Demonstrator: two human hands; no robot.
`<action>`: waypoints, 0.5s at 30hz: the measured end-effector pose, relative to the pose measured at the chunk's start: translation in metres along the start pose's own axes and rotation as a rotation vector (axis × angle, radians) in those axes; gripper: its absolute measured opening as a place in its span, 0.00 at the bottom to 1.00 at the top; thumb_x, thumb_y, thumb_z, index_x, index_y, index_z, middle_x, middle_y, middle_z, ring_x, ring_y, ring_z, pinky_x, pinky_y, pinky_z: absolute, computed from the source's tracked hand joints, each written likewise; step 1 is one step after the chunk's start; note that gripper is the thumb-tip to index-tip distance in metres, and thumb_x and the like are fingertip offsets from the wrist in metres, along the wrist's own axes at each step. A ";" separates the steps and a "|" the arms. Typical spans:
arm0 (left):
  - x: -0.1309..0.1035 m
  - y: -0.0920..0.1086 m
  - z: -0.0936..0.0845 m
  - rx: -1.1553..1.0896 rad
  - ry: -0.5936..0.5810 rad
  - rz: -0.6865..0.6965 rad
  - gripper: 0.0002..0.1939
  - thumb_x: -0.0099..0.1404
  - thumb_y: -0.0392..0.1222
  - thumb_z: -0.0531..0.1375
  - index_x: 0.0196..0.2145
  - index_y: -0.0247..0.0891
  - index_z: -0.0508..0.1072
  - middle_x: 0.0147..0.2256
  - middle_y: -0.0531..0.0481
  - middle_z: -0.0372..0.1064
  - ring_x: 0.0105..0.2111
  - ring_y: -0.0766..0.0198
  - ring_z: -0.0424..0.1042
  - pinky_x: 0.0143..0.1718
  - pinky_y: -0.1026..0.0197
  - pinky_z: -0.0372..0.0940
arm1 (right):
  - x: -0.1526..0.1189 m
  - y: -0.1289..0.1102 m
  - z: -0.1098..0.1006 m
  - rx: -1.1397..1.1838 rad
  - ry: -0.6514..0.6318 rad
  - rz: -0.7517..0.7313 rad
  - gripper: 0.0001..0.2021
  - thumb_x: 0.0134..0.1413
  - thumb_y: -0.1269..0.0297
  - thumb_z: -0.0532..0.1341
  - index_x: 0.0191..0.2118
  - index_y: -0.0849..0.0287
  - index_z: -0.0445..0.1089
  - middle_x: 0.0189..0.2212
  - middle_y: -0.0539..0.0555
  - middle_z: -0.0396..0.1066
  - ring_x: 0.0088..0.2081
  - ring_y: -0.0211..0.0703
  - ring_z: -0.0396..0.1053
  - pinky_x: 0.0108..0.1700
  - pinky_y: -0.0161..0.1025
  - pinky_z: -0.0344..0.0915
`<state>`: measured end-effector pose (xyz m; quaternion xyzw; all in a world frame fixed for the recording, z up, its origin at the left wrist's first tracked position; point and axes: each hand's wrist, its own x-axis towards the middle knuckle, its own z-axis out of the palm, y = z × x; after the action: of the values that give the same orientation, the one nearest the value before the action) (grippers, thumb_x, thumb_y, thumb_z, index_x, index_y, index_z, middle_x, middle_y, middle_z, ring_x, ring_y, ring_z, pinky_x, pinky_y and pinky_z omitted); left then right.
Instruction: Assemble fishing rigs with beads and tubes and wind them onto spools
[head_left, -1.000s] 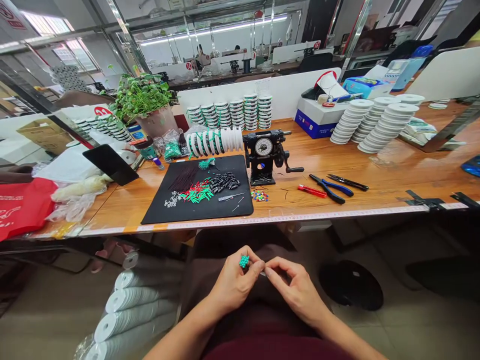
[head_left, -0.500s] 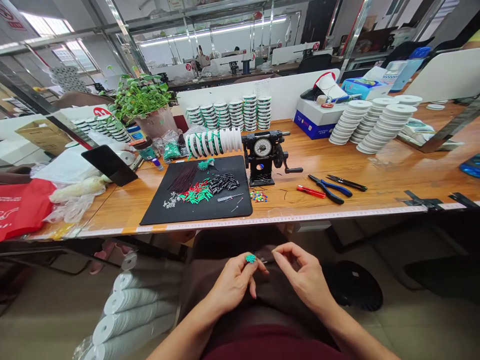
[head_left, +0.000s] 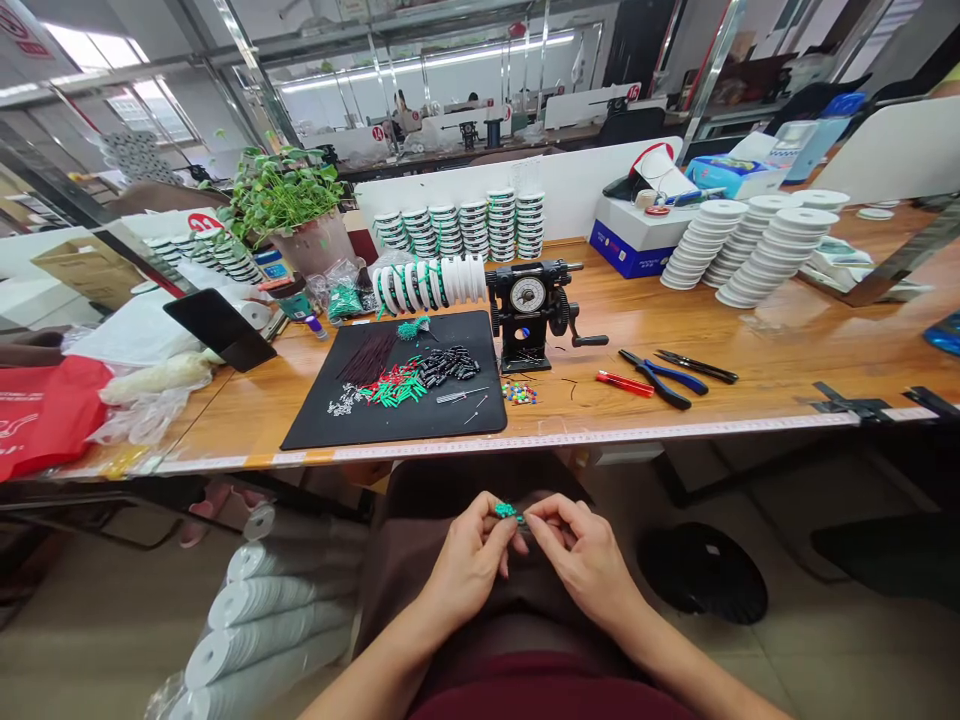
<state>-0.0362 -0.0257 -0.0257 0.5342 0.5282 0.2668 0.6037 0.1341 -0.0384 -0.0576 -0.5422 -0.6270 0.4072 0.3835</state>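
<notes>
Over my lap, just below the table edge, my left hand point(head_left: 466, 552) pinches a small bunch of green pieces point(head_left: 505, 511) between thumb and forefinger. Close beside it, my right hand point(head_left: 581, 548) has thumb and forefinger pressed together at the bunch's right side; whatever is between those fingertips is too small to make out. On the table, a black mat point(head_left: 315, 412) carries red and green pieces point(head_left: 396, 384), black tubes point(head_left: 450, 367), dark strands point(head_left: 370, 356) and another green bunch point(head_left: 412, 328). Small colored beads point(head_left: 520, 392) lie right of the mat.
A black hand-cranked winder point(head_left: 529, 310) holding white spools point(head_left: 427, 284) stands behind the mat. Blue-handled pliers point(head_left: 664, 382), tweezers point(head_left: 697, 366) and a red tool point(head_left: 624, 383) lie to the right. Stacked white spools point(head_left: 776, 255) stand farther back. A black stool point(head_left: 703, 573) is at lower right.
My right hand has moved left, bringing its fingertips to the green bunch. The bunch has turned slightly in my left hand, which has shifted a little.
</notes>
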 end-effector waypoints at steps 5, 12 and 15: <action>-0.002 0.001 -0.001 0.228 0.094 0.068 0.17 0.71 0.52 0.51 0.33 0.36 0.61 0.26 0.53 0.60 0.27 0.69 0.59 0.31 0.65 0.55 | 0.002 0.007 0.011 0.230 -0.072 0.119 0.20 0.64 0.48 0.56 0.34 0.62 0.70 0.27 0.54 0.67 0.29 0.40 0.59 0.34 0.37 0.56; -0.002 -0.001 -0.001 0.144 0.116 0.081 0.16 0.69 0.53 0.53 0.33 0.36 0.60 0.27 0.54 0.56 0.28 0.69 0.55 0.30 0.66 0.52 | -0.007 0.006 0.013 0.367 -0.152 0.161 0.21 0.62 0.48 0.58 0.32 0.64 0.68 0.23 0.50 0.58 0.26 0.35 0.52 0.28 0.33 0.51; 0.001 -0.002 0.001 -0.046 0.054 0.045 0.21 0.66 0.57 0.56 0.31 0.36 0.58 0.26 0.55 0.52 0.27 0.71 0.51 0.29 0.66 0.51 | -0.004 0.010 0.008 0.399 -0.020 0.174 0.20 0.60 0.47 0.60 0.37 0.64 0.72 0.26 0.53 0.64 0.27 0.36 0.57 0.29 0.33 0.55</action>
<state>-0.0355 -0.0257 -0.0277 0.5243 0.5259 0.3067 0.5953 0.1306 -0.0423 -0.0701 -0.5035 -0.4886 0.5600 0.4405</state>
